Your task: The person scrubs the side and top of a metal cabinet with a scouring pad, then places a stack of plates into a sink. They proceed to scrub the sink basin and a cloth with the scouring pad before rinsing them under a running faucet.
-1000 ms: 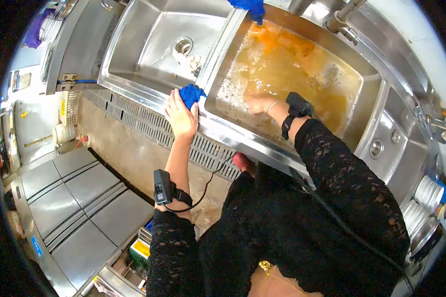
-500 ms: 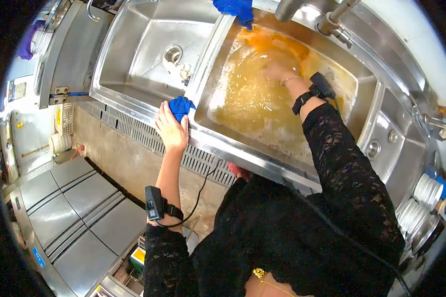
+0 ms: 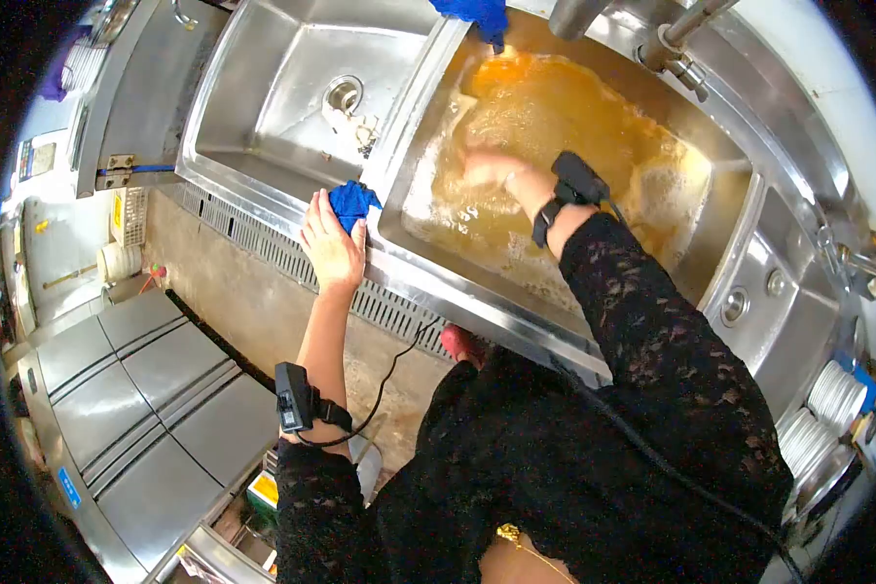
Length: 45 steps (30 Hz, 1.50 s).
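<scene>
My left hand (image 3: 333, 245) lies on the front rim of the steel double sink (image 3: 477, 302), fingers stretched out. A crumpled blue cloth (image 3: 353, 204) sits on the rim between its thumb and forefinger, touching the hand. My right hand (image 3: 487, 167) is in the right basin, dipped into murky yellow-brown water (image 3: 574, 117). The water covers its fingers, so whatever they touch is hidden. Orange, oily foam floats toward the back of this basin.
A second blue cloth (image 3: 477, 15) hangs over the divider's back end. Food scraps (image 3: 360, 128) lie by the left basin's drain. The faucet (image 3: 686, 73) stands behind the right basin. Stacked plates (image 3: 835, 391) are at the far right; a steel counter (image 3: 151, 399) is at left.
My right hand has swept left through the water, from the middle of the basin toward the divider, stirring the foam. My left hand stays at the rim beside the blue cloth.
</scene>
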Each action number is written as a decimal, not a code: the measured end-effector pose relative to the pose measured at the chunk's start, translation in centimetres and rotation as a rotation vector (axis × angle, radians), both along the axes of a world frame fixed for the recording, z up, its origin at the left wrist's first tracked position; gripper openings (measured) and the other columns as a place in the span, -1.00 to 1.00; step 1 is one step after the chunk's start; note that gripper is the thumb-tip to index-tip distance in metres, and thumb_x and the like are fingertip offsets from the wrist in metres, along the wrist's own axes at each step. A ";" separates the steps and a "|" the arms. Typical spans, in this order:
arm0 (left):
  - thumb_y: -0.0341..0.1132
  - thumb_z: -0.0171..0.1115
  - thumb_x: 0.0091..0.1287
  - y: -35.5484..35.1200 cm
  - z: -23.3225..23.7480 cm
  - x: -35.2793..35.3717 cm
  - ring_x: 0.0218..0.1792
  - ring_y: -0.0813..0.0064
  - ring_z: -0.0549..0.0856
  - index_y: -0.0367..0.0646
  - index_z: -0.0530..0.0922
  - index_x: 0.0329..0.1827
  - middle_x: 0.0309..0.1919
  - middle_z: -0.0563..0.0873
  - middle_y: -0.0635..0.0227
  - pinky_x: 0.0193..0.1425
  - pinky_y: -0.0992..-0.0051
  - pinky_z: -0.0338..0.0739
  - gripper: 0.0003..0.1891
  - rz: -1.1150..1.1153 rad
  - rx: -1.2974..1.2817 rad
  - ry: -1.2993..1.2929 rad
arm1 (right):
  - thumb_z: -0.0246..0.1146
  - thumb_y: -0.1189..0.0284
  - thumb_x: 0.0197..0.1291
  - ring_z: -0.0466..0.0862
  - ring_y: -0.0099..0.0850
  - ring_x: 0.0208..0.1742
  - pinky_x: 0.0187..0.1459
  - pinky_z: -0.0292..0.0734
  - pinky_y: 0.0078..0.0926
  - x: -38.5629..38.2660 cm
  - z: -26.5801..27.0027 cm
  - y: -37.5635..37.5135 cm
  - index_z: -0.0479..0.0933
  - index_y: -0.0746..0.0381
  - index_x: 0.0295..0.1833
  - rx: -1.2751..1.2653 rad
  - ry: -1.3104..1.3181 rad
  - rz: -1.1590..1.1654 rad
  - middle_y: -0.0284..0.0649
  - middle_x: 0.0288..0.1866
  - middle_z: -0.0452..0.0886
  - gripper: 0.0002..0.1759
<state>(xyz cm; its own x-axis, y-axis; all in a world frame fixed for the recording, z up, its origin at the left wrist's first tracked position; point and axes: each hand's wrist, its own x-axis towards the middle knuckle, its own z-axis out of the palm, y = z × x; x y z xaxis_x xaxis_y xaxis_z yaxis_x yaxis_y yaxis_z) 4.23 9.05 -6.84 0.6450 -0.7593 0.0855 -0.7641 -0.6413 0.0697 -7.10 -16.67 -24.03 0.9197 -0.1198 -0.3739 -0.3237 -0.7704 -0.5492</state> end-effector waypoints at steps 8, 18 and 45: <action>-0.08 0.21 0.22 0.1 0.5 -0.6 0.37 0.04 0.19 -0.20 -0.03 0.46 0.37 0.20 0.08 0.39 -0.02 0.04 -0.16 0.065 0.032 0.076 | 0.20 0.41 -0.02 0.61 -0.02 -0.06 -0.10 0.53 -0.17 -8.3 2.6 6.8 0.54 0.28 -0.01 0.021 0.263 0.371 0.16 -0.02 0.57 -0.61; -0.27 0.27 0.12 1.3 1.2 -3.9 0.16 -0.01 0.38 -0.33 0.09 0.40 0.27 0.31 -0.08 0.30 0.06 0.17 -0.20 -0.038 -0.211 0.070 | 0.26 0.45 -0.10 0.36 0.09 0.27 0.22 0.30 0.07 -21.7 6.7 5.5 0.42 0.22 0.15 -0.372 0.363 -0.002 0.04 0.24 0.38 -0.42; -0.52 0.01 0.10 4.8 1.6 11.2 0.02 0.13 0.50 -0.14 0.36 0.24 0.04 0.52 0.19 0.07 0.20 0.35 -0.46 -0.840 -0.398 0.296 | 0.22 0.17 0.16 0.63 -0.23 -0.13 -0.14 0.59 -0.31 -18.5 17.2 10.5 0.45 0.27 0.15 0.593 0.125 -1.442 -0.14 -0.04 0.61 -0.48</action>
